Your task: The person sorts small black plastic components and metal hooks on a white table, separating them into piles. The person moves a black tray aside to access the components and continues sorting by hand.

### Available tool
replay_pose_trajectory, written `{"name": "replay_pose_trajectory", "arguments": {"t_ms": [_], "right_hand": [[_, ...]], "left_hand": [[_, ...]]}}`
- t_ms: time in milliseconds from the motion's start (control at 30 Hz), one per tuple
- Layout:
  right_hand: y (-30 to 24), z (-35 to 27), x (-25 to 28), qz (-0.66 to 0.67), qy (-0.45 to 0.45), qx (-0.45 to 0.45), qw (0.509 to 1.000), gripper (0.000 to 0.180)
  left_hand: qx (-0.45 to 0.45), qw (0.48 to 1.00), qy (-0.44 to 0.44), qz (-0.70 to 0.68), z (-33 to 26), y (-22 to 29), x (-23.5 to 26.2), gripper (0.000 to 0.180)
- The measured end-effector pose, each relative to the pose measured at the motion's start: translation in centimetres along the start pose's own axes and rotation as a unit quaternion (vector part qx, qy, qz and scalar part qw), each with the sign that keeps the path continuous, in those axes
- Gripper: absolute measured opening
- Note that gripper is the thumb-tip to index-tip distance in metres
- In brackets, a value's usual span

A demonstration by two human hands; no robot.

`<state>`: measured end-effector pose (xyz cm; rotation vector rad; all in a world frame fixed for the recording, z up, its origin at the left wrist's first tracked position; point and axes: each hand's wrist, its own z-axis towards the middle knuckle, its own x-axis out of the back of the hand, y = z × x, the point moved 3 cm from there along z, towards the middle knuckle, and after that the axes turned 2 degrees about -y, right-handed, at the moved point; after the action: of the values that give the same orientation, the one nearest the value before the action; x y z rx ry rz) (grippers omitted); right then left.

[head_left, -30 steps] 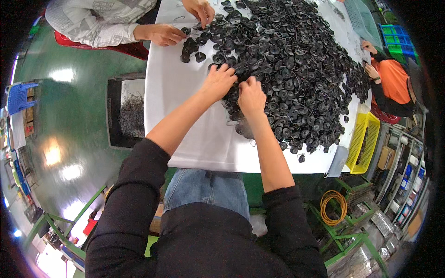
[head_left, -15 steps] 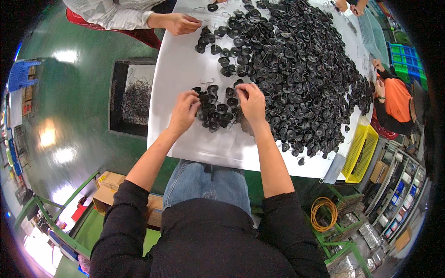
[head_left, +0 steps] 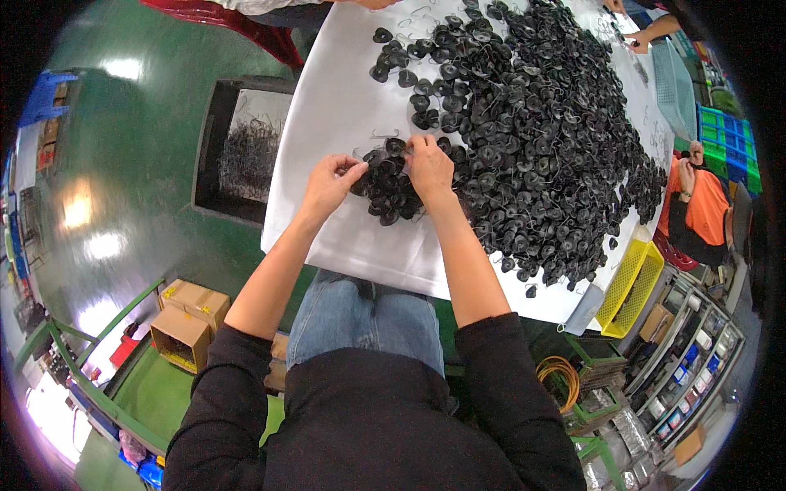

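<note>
A small cluster of black rubber-looking discs with thin wire hooks [head_left: 390,195] lies on the white table before me. At its left edge is my left hand [head_left: 332,182], thumb and fingers pinched together. My right hand [head_left: 431,168] is at the cluster's upper right, its fingers bent closed beside a black disc [head_left: 395,147]. What either pinch holds is too small or hidden to make out. Just beyond the hands lies a loose wire hook [head_left: 385,134]. A large heap of the same black discs [head_left: 540,155] spreads to the right.
The white table [head_left: 327,90] has a yellow basket [head_left: 630,288] at its right edge and a pale teal basket [head_left: 673,82] farther back. A dark tray of wire hooks [head_left: 246,155] stands to the left. Co-workers' hands [head_left: 641,39] show across the table; another person in orange [head_left: 706,209] sits right.
My right hand has moved left and slightly up, nearer my left hand, which has shifted slightly right. The far-left co-worker's hand has mostly left the view. My view has turned slightly.
</note>
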<state>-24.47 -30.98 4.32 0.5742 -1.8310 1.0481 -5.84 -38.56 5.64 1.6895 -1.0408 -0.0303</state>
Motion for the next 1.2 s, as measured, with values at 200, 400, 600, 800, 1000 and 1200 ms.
{"name": "replay_pose_trajectory", "arguments": {"t_ms": [200,400,600,800,1000,1200], "right_hand": [[0.0,-0.5,2.0,0.069,0.018,-0.013,0.997,0.016],[-3.7,-2.1,1.1,0.101,0.038,0.058,0.992,0.015],[-6.7,0.3,-1.5,-0.121,0.029,0.163,0.979,0.010],[-2.7,-0.2,2.6,0.142,0.080,0.069,0.984,0.012],[-1.5,-1.6,3.2,0.135,-0.060,-0.124,0.981,0.015],[0.7,-2.5,2.5,0.292,-0.015,-0.156,0.944,0.024]], "left_hand": [[0.081,0.992,-0.060,-0.073,0.2,-1.0,1.0,0.023],[0.215,0.922,-0.115,-0.301,-0.7,-1.6,1.7,0.015],[0.094,0.987,-0.079,-0.102,-0.8,-1.6,2.6,0.015],[-0.020,0.999,-0.003,0.042,-1.5,-0.9,2.8,0.014],[-0.139,0.988,0.068,-0.011,-1.9,0.3,3.2,0.011],[-0.139,0.986,0.090,-0.013,-0.9,-0.1,3.9,0.009]]}}
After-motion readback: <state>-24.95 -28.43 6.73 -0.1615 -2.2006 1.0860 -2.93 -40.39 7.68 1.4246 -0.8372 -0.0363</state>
